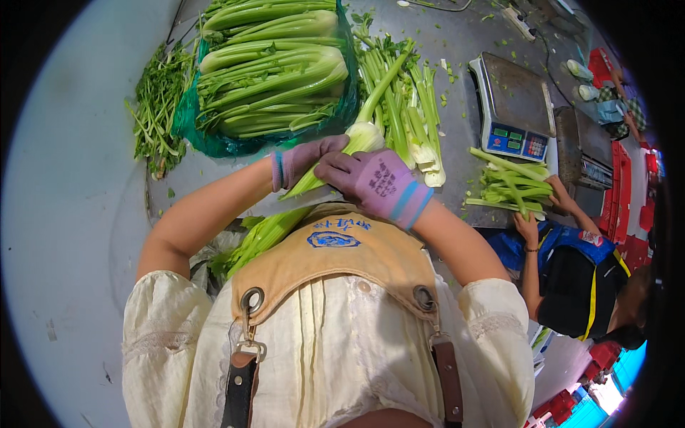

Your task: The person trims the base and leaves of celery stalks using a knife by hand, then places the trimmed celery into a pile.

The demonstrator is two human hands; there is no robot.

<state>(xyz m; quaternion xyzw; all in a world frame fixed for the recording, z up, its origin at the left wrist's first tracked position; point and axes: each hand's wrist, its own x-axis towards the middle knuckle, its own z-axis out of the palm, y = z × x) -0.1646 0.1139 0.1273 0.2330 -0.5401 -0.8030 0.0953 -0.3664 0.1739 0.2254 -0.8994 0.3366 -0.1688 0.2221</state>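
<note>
Both my hands wear purple knit gloves with blue cuff bands. My left hand (316, 158) and my right hand (369, 179) are closed around a bunch of celery (365, 138) in front of my apron, its pale base up by the fingers and stalks running down to the left. Just past that base, more celery stalks (396, 96) lie loose on the metal table. A green plastic bag (195, 134) full of whole celery bunches (278, 80) stands beyond my left hand. Against the apron's left edge rests another celery bunch (267, 235).
A pile of leafy celery tops (160, 107) lies at the table's left edge. A digital scale (514, 104) stands on the right. Near it a co-worker's bare hands (527, 227) hold cut celery stalks (508, 184). A power strip (519, 24) and cable lie at the back right.
</note>
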